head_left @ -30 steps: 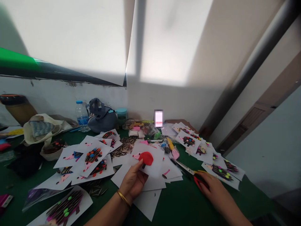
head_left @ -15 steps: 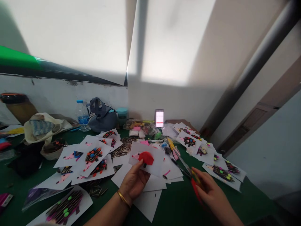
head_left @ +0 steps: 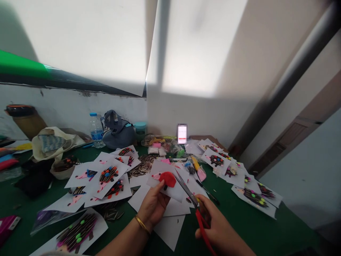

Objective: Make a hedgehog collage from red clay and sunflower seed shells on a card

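Observation:
Between thumb and fingers, my left hand [head_left: 156, 201] holds a white paper card [head_left: 156, 166] from below. On the card is a hedgehog figure with a red body [head_left: 168, 179], a pink snout and a small dark foot. My right hand [head_left: 213, 220] grips red-handled scissors [head_left: 188, 190], their blades pointing up and left over the card's right side, the tip near the red body. Whether the blades touch the card I cannot tell. Loose white sheets [head_left: 170, 227] lie under my left hand on the green table.
Finished-looking hedgehog cards with sunflower seeds lie left [head_left: 106, 177] and right [head_left: 253, 197]. Behind the held card is a seed pile [head_left: 142, 165]. A black pen [head_left: 210, 193] lies right of the scissors. A water bottle [head_left: 96, 131], blue-grey bag [head_left: 117, 131] and lit phone [head_left: 182, 133] stand along the wall.
My right hand has brought the scissors left and up, from beside the sheets to the edge of the card. My left hand still holds the card in nearly the same place.

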The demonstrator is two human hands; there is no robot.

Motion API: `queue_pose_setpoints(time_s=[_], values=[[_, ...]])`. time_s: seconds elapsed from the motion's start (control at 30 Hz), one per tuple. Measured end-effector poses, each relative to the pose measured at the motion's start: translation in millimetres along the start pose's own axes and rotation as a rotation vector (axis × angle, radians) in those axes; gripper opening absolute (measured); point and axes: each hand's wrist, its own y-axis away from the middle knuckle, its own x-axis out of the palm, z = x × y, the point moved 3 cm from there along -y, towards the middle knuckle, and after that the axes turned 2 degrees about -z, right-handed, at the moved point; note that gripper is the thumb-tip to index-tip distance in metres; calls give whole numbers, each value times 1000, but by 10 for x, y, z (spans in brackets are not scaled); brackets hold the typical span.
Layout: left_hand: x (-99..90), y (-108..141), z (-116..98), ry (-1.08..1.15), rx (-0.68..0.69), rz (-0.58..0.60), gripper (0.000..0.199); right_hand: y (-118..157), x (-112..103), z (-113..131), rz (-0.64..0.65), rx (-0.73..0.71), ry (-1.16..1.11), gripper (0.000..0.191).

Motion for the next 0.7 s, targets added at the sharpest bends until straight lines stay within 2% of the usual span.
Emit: queue_pose_setpoints(time_s=[0.17,0.4,0.7], values=[[27,36,7,-6,-28,-35,14,-36,19,-13,38,2,112,92],[27,60,24,5,-57,-21,7,-69,66,25,72,-4,116,92],[7,30,39,-9,-54,9,13,-82,44,131,46,-40,63,71]])
